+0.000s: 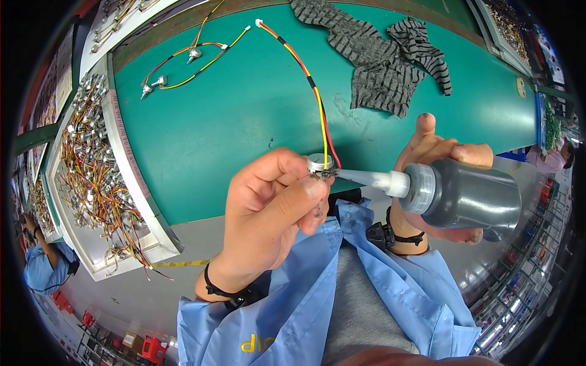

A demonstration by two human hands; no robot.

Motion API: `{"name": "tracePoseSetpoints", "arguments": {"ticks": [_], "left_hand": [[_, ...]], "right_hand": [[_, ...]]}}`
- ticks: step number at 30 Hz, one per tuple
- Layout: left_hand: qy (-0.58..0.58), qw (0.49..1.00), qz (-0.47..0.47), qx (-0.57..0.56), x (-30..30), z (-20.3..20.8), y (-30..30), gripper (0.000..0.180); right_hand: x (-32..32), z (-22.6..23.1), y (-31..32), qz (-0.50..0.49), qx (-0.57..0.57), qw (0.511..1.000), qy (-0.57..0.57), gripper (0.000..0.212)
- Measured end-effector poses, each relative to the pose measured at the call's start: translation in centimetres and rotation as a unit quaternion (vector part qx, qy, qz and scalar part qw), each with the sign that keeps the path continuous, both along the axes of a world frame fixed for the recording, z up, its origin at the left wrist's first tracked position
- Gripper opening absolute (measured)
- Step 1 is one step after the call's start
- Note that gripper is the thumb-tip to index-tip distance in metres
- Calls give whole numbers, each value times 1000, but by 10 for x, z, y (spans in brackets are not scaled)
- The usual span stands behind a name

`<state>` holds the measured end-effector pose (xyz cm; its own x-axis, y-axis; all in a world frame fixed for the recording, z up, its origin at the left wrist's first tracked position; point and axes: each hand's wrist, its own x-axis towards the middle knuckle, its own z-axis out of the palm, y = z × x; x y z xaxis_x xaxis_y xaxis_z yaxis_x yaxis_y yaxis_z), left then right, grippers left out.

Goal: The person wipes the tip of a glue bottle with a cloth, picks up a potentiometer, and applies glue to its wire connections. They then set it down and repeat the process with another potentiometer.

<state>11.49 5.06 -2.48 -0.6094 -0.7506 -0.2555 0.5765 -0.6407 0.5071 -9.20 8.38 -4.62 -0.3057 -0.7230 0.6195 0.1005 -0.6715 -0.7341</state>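
Between the thumb and fingers of my left hand (pixel 268 204) is a small round metal potentiometer (pixel 318 162). Red, yellow and black wires (pixel 315 91) rise from it across the green table and end in a white connector (pixel 259 22). My right hand (pixel 436 152) is wrapped round a dark grey squeeze bottle (pixel 473 198), which lies tilted almost level. Its pale tapered nozzle (pixel 366 177) points left, and the tip is at the potentiometer's terminals, where dark material shows. Whether the tip touches them I cannot tell. Dark smudges mark my left fingertips.
On the green table (pixel 213 134), two more wired potentiometers (pixel 160 82) lie at the far left. A striped grey cloth (pixel 378 61) is at the far right. Along the left edge stands a white tray (pixel 131 165) heaped with wired potentiometers. Another person in blue (pixel 49 265) is beyond it.
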Motion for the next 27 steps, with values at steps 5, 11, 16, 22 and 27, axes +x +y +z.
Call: {"name": "tracePoseSetpoints", "arguments": {"ticks": [5,11,16,22,27], "left_hand": [[3,1000,0,-6,0,-1,0,7],[6,1000,0,3,0,-1,1,8],[5,1000,0,5,0,-1,0,8],[6,1000,-1,8,1,-1,0,8],[-5,1000,-7,15,0,1,0,7]], "right_hand": [[1,-2,-3,7,-25,1000,-1,83],[-1,-1,-1,6,-15,1000,-6,82],[-2,-2,0,1,-4,1000,-13,82],[-2,-1,1,6,-3,1000,-15,82],[-2,-2,1,-9,-3,1000,-18,82]]}}
